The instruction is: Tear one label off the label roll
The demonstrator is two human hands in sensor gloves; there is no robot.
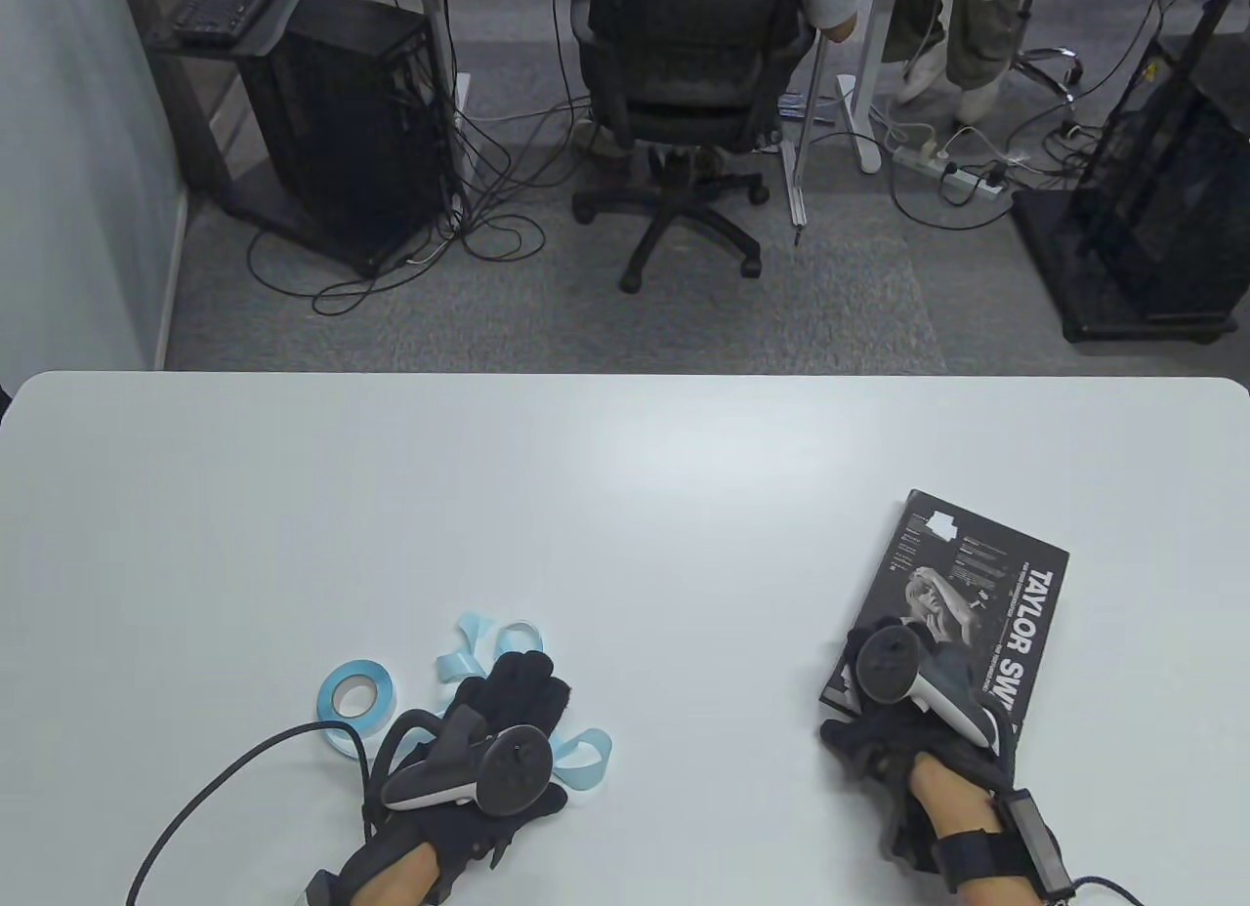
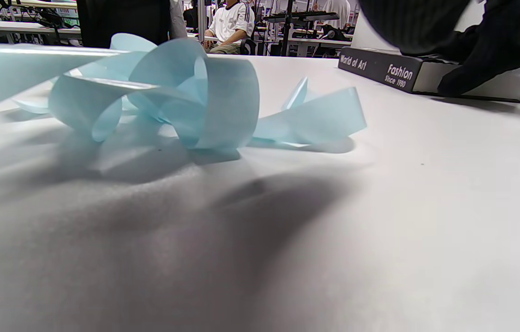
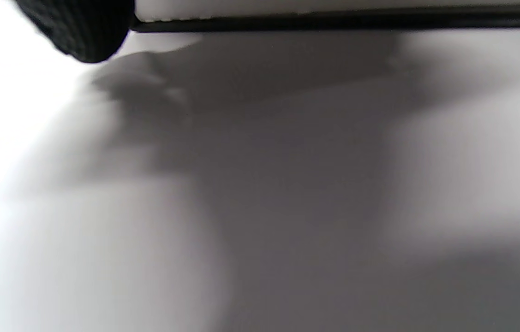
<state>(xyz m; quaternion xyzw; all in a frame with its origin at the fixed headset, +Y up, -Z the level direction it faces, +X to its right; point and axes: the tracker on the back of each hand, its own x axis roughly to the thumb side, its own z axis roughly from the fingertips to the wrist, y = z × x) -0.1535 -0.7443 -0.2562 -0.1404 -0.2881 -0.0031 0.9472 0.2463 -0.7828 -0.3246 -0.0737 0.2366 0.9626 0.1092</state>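
The roll (image 1: 356, 696) sits on the table (image 1: 625, 476) at the left hand's (image 1: 488, 740) ten o'clock, its loose strip (image 2: 186, 106) curling under those flat, empty fingers. The right hand (image 1: 898, 711) rests on the book (image 1: 986, 594), probably parked; its finger state is unclear.

1. A white table (image 1: 625, 515) with rounded far corners carries everything; its top is smooth and pale.
2. A light blue label roll (image 1: 355, 698) lies flat on it, near the front edge and left of centre.
3. Loose curls of light blue strip (image 1: 485, 649) lie just right of the roll, looping up off the surface (image 2: 195, 106); one more loop (image 1: 584, 757) lies further right of the roll, nearer the front edge.
4. A dark book (image 1: 962, 603) lies flat, well to the right of the roll, turned at a slant.
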